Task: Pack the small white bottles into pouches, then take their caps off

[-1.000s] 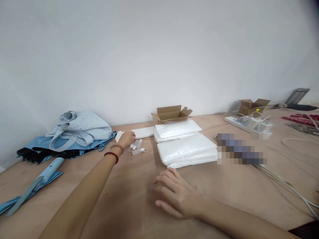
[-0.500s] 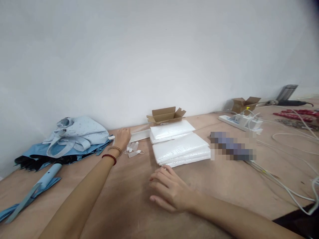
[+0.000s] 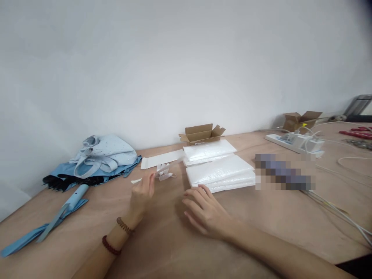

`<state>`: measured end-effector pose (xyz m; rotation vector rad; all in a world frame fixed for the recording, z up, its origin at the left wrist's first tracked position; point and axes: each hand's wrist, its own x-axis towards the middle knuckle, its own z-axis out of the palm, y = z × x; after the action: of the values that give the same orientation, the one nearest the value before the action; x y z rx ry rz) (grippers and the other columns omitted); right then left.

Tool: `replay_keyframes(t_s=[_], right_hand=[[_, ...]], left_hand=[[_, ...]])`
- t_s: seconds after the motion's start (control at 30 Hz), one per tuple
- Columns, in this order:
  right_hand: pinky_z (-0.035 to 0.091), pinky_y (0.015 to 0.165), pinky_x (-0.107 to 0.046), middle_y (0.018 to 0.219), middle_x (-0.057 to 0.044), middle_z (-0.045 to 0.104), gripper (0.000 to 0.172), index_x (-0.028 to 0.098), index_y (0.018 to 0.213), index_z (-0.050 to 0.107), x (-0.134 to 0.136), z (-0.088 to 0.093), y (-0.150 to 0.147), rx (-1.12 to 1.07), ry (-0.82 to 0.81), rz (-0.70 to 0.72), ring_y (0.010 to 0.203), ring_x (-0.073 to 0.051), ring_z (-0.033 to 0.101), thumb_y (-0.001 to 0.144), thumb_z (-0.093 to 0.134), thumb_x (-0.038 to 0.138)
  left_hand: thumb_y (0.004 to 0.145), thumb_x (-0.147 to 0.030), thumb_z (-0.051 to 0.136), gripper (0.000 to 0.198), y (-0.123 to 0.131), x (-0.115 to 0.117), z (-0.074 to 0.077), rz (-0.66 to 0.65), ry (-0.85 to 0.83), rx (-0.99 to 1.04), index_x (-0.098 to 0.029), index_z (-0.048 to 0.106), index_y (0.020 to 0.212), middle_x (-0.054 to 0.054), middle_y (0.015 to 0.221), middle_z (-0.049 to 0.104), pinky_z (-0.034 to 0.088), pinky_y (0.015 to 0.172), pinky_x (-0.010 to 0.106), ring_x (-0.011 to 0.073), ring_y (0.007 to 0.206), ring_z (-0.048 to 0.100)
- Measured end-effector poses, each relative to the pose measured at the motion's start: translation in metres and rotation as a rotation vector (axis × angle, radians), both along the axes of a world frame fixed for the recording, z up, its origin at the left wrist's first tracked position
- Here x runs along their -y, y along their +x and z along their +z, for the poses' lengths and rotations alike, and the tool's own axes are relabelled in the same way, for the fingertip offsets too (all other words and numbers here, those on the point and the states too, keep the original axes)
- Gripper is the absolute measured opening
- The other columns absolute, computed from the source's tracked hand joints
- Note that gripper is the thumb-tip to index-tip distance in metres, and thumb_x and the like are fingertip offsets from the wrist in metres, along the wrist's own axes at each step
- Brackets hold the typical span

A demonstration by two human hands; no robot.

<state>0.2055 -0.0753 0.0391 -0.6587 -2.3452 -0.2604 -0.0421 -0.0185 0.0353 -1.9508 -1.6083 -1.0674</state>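
My left hand (image 3: 142, 193), with a beaded bracelet and a red one on its wrist, is closed on a thin whitish see-through strip (image 3: 170, 166) that is blurred by motion. Just beyond the fingers lie several small white tags with loops (image 3: 165, 176). A white scrap (image 3: 136, 181) shows behind the knuckles. My right hand (image 3: 205, 215) rests loosely with its fingers apart and nothing in them, at the near edge of a stack of white bubble mailers (image 3: 219, 170). Whether its fingertips touch the stack, I cannot tell. More white mailers (image 3: 210, 150) lie behind.
A long white flat sleeve (image 3: 164, 157) and an open cardboard box (image 3: 203, 135) lie near the wall. Left is a light blue cloth bag (image 3: 107, 153) on blue fabric, with a folded blue umbrella-like piece (image 3: 77, 197). Right are a power strip (image 3: 293, 144), another box (image 3: 302, 121) and cables.
My left hand has drawn back toward me from beside the white sleeve, bringing up the thin strip. The right hand stays by the mailers. The view has shifted slightly left.
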Motion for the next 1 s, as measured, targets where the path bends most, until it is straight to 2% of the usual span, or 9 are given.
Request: replay_keyframes(t_s=[0.07, 0.2, 0.37, 0.47, 0.57, 0.67, 0.77, 0.9, 1.0], right_hand=[[0.039, 0.094, -0.05, 0.109, -0.015, 0.057, 0.024, 0.011, 0.108, 0.053, -0.001, -0.001, 0.0, -0.001, 0.026, 0.002, 0.106, -0.025, 0.048, 0.086, 0.046, 0.017], [0.041, 0.095, -0.048, 0.115, -0.017, 0.056, 0.033, 0.009, 0.116, 0.052, -0.002, -0.001, 0.005, -0.009, 0.125, -0.001, 0.112, -0.026, 0.048, 0.084, 0.048, 0.009], [0.04, 0.099, -0.048, 0.125, -0.017, 0.055, 0.039, 0.011, 0.125, 0.05, -0.001, 0.002, 0.011, 0.049, 0.332, -0.071, 0.127, -0.028, 0.039, 0.086, 0.046, 0.006], [0.037, 0.101, -0.05, 0.124, -0.018, 0.056, 0.038, 0.01, 0.124, 0.052, -0.003, 0.002, 0.01, 0.064, 0.382, -0.197, 0.128, -0.03, 0.04, 0.088, 0.044, 0.006], [0.038, 0.099, -0.051, 0.128, -0.021, 0.053, 0.039, 0.007, 0.126, 0.05, -0.008, -0.004, 0.009, 0.101, 0.367, -0.393, 0.129, -0.032, 0.038, 0.088, 0.041, 0.005], [0.042, 0.097, -0.048, 0.124, -0.025, 0.055, 0.041, -0.001, 0.126, 0.048, -0.015, -0.012, 0.011, 0.16, 0.362, -0.529, 0.125, -0.033, 0.044, 0.086, 0.036, 0.002], [0.046, 0.093, -0.046, 0.117, -0.026, 0.06, 0.04, -0.003, 0.118, 0.053, -0.019, -0.015, 0.017, 0.23, 0.373, -0.551, 0.117, -0.032, 0.053, 0.083, 0.034, -0.003], [0.048, 0.09, -0.043, 0.119, -0.025, 0.058, 0.042, -0.001, 0.118, 0.054, -0.018, -0.011, 0.022, 0.24, 0.352, -0.531, 0.117, -0.031, 0.053, 0.081, 0.035, -0.005], [0.048, 0.089, -0.04, 0.119, -0.024, 0.059, 0.039, -0.001, 0.116, 0.055, -0.015, -0.009, 0.021, 0.257, 0.394, -0.511, 0.114, -0.031, 0.055, 0.082, 0.036, -0.005]], left_hand=[[0.092, -0.029, 0.045, 0.024, 0.003, 0.008, -0.006, -0.099, 0.022, 0.016, -0.016, 0.062, 0.103, 0.013, 0.096, 0.071, 0.048, 0.065, 0.028, 0.0221, 0.078, 0.068], [0.09, -0.023, 0.049, 0.027, 0.02, 0.025, -0.003, -0.236, 0.069, 0.028, -0.016, 0.058, 0.114, 0.013, 0.11, 0.068, 0.05, 0.085, 0.031, 0.0238, 0.099, 0.065], [0.09, -0.015, 0.048, 0.037, 0.049, 0.049, -0.004, -0.386, 0.102, -0.041, -0.015, 0.049, 0.126, 0.012, 0.124, 0.061, 0.051, 0.093, 0.035, 0.0233, 0.112, 0.059], [0.088, -0.01, 0.047, 0.043, 0.059, 0.057, -0.01, -0.493, 0.092, -0.066, -0.017, 0.044, 0.131, 0.012, 0.128, 0.057, 0.05, 0.096, 0.036, 0.0226, 0.119, 0.054], [0.087, -0.008, 0.045, 0.049, 0.063, 0.059, -0.016, -0.542, 0.053, -0.066, -0.017, 0.039, 0.135, 0.013, 0.13, 0.055, 0.051, 0.097, 0.038, 0.0224, 0.122, 0.051], [0.088, -0.01, 0.045, 0.047, 0.062, 0.057, -0.017, -0.52, 0.01, -0.014, -0.019, 0.041, 0.133, 0.012, 0.128, 0.057, 0.051, 0.096, 0.039, 0.0225, 0.119, 0.054], [0.088, -0.018, 0.048, 0.04, 0.054, 0.052, -0.008, -0.397, -0.056, 0.144, -0.021, 0.047, 0.128, 0.011, 0.125, 0.059, 0.047, 0.099, 0.041, 0.0236, 0.117, 0.055], [0.089, -0.031, 0.049, 0.041, 0.032, 0.036, 0.01, -0.148, -0.188, 0.541, -0.02, 0.047, 0.129, 0.011, 0.134, 0.051, 0.041, 0.102, 0.043, 0.026, 0.121, 0.051], [0.085, -0.031, 0.054, 0.046, 0.012, 0.02, 0.014, -0.089, -0.317, 0.888, -0.018, 0.046, 0.128, 0.013, 0.135, 0.05, 0.046, 0.095, 0.039, 0.0257, 0.114, 0.055]])
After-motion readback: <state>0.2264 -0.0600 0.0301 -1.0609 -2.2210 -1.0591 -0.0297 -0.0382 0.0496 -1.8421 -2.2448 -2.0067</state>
